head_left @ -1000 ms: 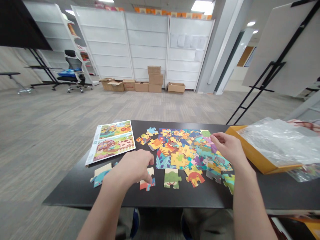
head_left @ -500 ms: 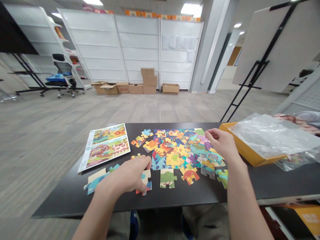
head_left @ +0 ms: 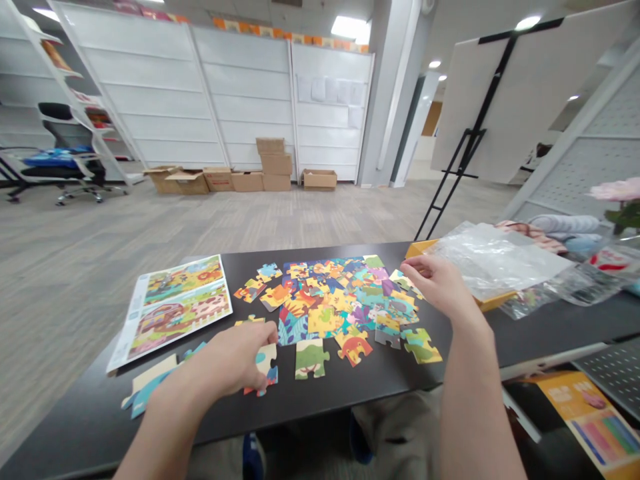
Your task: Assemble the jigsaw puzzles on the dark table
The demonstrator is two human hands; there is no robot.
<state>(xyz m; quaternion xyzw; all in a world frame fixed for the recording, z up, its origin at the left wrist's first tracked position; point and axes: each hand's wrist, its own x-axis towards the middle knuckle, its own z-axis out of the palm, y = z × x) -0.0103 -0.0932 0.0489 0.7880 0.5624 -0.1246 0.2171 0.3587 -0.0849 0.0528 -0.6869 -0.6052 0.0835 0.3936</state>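
My left hand (head_left: 225, 357) is low over the black table, thumb and fingers apart around a cream, blue and red puzzle piece (head_left: 267, 360). The thumb touches that piece, which lies flat. At the right edge of the mixed puzzle pile (head_left: 325, 320), my right hand (head_left: 433, 283) has its fingers pinched together. Beside its fingertips is a pale piece (head_left: 406, 281); whatever is in the pinch is hidden. In front of the pile lie a green tree piece (head_left: 310, 359), an orange piece (head_left: 354, 347) and a green-yellow piece (head_left: 423, 345).
A picture sheet (head_left: 175, 307) lies at the left, with blue and cream pieces (head_left: 150, 383) nearer me. Behind my right hand, a yellow box (head_left: 420, 248) holds clear plastic (head_left: 490, 257). An easel board (head_left: 530, 93) stands beyond the table.
The view has swung to the right. My right hand has shifted slightly right over the table, uncovering the pale piece and the green-yellow piece. My left hand stays around the same piece.
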